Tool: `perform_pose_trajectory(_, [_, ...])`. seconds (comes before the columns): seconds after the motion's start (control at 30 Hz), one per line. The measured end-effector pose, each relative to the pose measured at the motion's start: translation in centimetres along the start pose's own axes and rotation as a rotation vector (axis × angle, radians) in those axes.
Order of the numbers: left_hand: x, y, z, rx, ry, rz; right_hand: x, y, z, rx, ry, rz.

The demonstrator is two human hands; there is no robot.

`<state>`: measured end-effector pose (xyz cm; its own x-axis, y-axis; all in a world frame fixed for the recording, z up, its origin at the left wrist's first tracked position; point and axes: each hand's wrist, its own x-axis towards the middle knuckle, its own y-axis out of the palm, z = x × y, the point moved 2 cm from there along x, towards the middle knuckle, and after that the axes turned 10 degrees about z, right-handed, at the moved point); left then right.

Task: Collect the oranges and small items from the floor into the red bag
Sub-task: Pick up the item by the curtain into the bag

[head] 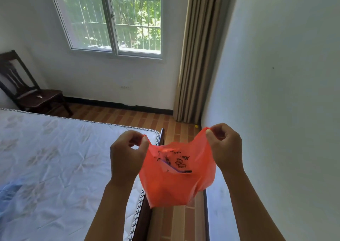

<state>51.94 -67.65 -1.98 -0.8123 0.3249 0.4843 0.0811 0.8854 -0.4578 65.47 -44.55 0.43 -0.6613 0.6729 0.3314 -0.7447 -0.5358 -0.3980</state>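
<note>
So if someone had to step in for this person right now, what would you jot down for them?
Left hand: pinching one handle of the red bag.
Right hand: pinching the other handle, so the bag hangs stretched open above the floor, between the bed and the wall.
Done: something dark, pen-like shows through the plastic.
Left: no oranges visible; one small yellow thing lies by the curtain. Check the rest of the floor.

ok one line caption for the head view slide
Both hands, left and right, hold the red bag open by its handles beside the bed.
</note>
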Motion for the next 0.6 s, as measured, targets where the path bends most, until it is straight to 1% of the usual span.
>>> perform_pose_trajectory(0.17, [5.1,2.7,0.9,-0.032,0.003,-0.001,5.1,1.4,-1.3,-0.014,0.000,-0.020])
perform_pose_trajectory(0.3, [10.6,4.3,3.7,-0.057,0.014,0.010,9.5,3.8,-2.4,-0.052,0.004,-0.042])
perform_pose_trajectory(0.43, [16.3,5.7,6.2,-0.070,0.027,0.064,13.5,5.9,-2.4,-0.086,0.020,-0.058])
perform_pose_trajectory(0.53, [20.3,6.4,7.1,-0.096,0.050,0.105,16.6,7.0,-1.6,-0.086,0.027,-0.107])
perform_pose_trajectory(0.6, [22.5,7.1,7.8,-0.126,0.031,0.110,18.3,7.7,-1.3,-0.078,0.031,-0.131])
